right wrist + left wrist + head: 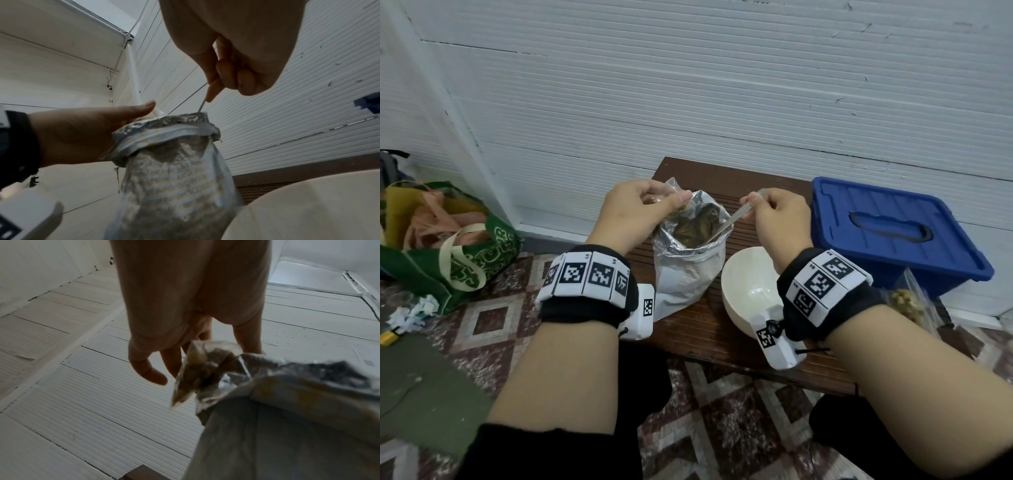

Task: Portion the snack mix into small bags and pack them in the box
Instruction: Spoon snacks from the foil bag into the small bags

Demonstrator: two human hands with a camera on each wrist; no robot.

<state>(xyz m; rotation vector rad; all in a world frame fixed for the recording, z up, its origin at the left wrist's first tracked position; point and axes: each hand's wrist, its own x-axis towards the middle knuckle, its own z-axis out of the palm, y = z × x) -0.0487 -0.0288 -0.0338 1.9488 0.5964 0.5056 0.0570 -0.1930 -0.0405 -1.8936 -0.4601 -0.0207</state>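
A silver foil snack-mix bag [688,270] [174,170] [287,418] stands open on the brown table [722,335], with brown mix showing inside. My left hand [640,209] [185,331] [82,134] pinches a small clear bag [674,186] [197,369] with some mix in it, held at the foil bag's left rim. My right hand [774,212] [230,68] grips the handle of a spoon [729,219] [202,105], whose bowl end is down inside the foil bag and hidden. The blue box [893,233], lid shut, sits to the right.
An empty white bowl [746,291] [308,211] stands just right of the foil bag, under my right wrist. A filled clear bag [907,301] lies in front of the box. A green tote bag [445,240] and paper scraps [414,308] are on the tiled floor at left.
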